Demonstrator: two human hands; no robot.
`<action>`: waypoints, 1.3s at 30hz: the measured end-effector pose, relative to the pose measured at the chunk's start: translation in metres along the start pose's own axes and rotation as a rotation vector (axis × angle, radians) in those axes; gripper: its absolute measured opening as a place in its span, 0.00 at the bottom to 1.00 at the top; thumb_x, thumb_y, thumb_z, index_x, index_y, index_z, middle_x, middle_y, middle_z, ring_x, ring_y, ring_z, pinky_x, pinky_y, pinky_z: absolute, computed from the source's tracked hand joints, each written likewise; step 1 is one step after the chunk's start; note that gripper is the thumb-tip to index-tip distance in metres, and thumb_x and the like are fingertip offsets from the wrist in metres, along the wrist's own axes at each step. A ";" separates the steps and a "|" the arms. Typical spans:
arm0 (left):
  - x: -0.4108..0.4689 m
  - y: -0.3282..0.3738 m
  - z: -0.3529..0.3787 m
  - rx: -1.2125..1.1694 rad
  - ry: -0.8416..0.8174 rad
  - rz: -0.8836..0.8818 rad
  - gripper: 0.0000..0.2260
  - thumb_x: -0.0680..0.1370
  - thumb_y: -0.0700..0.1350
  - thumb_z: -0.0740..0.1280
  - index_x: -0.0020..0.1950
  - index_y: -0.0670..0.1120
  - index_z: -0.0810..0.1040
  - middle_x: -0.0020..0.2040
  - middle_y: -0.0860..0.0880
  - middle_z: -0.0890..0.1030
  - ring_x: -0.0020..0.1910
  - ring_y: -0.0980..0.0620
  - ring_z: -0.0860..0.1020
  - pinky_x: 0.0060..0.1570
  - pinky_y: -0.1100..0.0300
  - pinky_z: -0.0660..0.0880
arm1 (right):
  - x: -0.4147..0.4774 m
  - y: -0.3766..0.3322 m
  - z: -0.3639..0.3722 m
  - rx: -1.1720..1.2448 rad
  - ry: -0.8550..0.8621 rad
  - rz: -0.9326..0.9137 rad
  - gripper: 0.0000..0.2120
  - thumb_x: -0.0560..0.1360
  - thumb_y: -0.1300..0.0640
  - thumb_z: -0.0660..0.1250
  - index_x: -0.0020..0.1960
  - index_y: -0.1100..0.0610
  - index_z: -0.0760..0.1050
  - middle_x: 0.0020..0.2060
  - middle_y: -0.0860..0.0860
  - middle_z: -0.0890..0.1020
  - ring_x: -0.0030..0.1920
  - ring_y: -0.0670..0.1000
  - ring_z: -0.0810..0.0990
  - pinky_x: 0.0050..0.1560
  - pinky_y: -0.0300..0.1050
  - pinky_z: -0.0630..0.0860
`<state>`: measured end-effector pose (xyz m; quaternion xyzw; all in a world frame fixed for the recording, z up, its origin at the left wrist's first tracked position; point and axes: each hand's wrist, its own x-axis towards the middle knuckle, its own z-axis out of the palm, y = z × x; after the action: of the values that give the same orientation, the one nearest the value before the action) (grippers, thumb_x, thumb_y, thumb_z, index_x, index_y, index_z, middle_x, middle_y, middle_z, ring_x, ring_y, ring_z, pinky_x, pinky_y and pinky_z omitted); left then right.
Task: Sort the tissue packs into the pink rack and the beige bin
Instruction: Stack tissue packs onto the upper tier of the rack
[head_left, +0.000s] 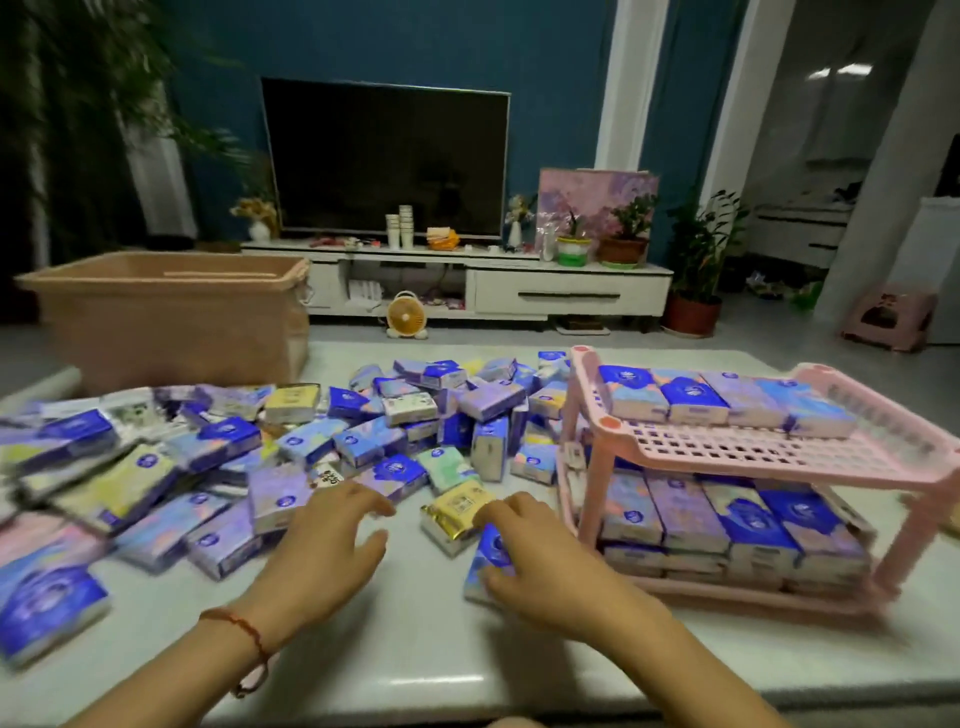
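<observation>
Now: both hands are low over the table (415, 649), at the near edge of the loose tissue packs (311, 441).
Left hand: the left hand (322, 545) is spread, fingers straight and apart, holding nothing; purple packs lie just past its fingertips.
Right hand: the right hand (540, 561) curls over a blue pack (485, 558), thumb on the near side, fingers on top. It reads as a grip, though blur softens it.
Yellow pack: a yellow pack (457, 512) touches the right fingertips on their far side.
Pink rack: the pink rack (779, 452) stands just right of the right fingers. 4 packs line the back of its top tier, and the lower tier is packed tight.
Beige bin: the beige bin (166, 317) sits well beyond the left fingertips, behind the pile; its inside is hidden.
Risk 1: the fingertips could drag the yellow pack along as the blue pack lifts, and 2 packs would travel together.
Risk 2: the lower tier looks full, so forcing a pack in there could jam it or push others out.
Risk 3: a quick swing right could clip the rack's near post and shake the top row loose.
</observation>
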<state>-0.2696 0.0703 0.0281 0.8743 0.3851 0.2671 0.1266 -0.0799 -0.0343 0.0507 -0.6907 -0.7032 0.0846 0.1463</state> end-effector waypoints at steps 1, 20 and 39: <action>-0.003 -0.007 0.003 0.038 -0.034 -0.037 0.34 0.62 0.63 0.45 0.56 0.49 0.77 0.58 0.51 0.76 0.61 0.50 0.72 0.61 0.60 0.64 | 0.003 0.000 0.008 -0.061 -0.022 0.006 0.21 0.74 0.53 0.61 0.66 0.55 0.65 0.61 0.55 0.68 0.62 0.56 0.67 0.60 0.46 0.66; 0.056 0.000 0.014 0.437 -0.187 -0.436 0.19 0.74 0.57 0.62 0.60 0.48 0.68 0.59 0.44 0.76 0.59 0.43 0.72 0.52 0.56 0.70 | -0.026 -0.038 -0.058 0.237 0.024 -0.126 0.25 0.68 0.47 0.72 0.61 0.41 0.67 0.56 0.38 0.72 0.56 0.37 0.70 0.53 0.24 0.66; 0.104 0.253 0.016 0.434 -0.080 -0.063 0.20 0.77 0.61 0.56 0.54 0.48 0.77 0.59 0.44 0.73 0.59 0.43 0.70 0.50 0.57 0.67 | -0.059 0.117 -0.139 0.491 0.396 0.245 0.20 0.66 0.55 0.73 0.57 0.51 0.74 0.51 0.40 0.76 0.47 0.28 0.72 0.43 0.18 0.65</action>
<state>-0.0491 -0.0232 0.1615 0.8785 0.4551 0.1392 -0.0413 0.0757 -0.1007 0.1387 -0.7172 -0.5314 0.1325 0.4309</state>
